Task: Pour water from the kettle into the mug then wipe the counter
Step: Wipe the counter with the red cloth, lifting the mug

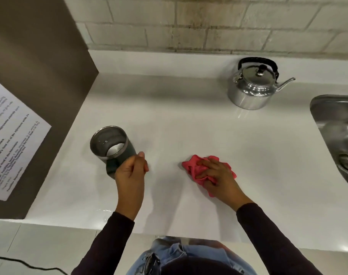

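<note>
A dark mug (109, 144) with a steel inside stands at the left of the white counter (189, 124), with some water showing in its bottom. My left hand (130, 168) is closed around its handle. My right hand (214, 172) presses flat on a crumpled pink cloth (197, 171) lying on the counter's front middle. A shiny steel kettle (252, 88) with a black handle stands upright at the back right, its spout pointing right, and neither hand touches it.
A steel sink (339, 133) is set into the counter at the right edge. A brown panel with a printed paper sheet (12, 139) walls off the left side. A brick wall runs behind. A black cable (26, 264) lies on the floor at lower left.
</note>
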`<state>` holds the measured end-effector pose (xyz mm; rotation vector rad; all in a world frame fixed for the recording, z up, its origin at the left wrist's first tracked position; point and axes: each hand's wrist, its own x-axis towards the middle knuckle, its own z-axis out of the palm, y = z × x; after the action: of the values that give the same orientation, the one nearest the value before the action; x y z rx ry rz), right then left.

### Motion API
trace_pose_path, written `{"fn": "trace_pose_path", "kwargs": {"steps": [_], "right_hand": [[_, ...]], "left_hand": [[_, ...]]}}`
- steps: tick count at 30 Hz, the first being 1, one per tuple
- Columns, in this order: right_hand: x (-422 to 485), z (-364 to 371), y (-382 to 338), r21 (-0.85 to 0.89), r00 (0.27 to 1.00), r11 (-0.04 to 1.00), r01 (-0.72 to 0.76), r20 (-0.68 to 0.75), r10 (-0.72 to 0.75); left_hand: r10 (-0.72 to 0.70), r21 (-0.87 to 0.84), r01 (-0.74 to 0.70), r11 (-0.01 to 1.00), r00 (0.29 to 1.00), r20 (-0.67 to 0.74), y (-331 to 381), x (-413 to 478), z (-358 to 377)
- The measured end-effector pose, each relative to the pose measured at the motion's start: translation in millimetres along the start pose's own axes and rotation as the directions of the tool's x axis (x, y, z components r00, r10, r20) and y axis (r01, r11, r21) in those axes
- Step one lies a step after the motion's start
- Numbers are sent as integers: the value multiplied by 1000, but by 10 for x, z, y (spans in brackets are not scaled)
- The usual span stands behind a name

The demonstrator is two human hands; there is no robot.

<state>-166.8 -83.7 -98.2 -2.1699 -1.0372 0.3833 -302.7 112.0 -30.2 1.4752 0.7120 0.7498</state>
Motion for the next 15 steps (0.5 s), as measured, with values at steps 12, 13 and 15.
{"fn": "trace_pose_path", "kwargs": {"steps": [12, 13, 15], "right_hand": [[-143, -1127, 1218, -88, 951, 974, -208, -249, 180], [-120, -1264, 1363, -99, 936, 963, -249, -279, 213], [1, -1445, 1549, -115, 909, 948, -297, -338, 243]], "left_hand": [[-93, 50, 81, 995, 934, 345, 86, -159, 1813], [-100, 63, 83, 995, 927, 363, 58, -191, 1992], [-117, 90, 90, 992, 918, 379, 29, -215, 2189]]}}
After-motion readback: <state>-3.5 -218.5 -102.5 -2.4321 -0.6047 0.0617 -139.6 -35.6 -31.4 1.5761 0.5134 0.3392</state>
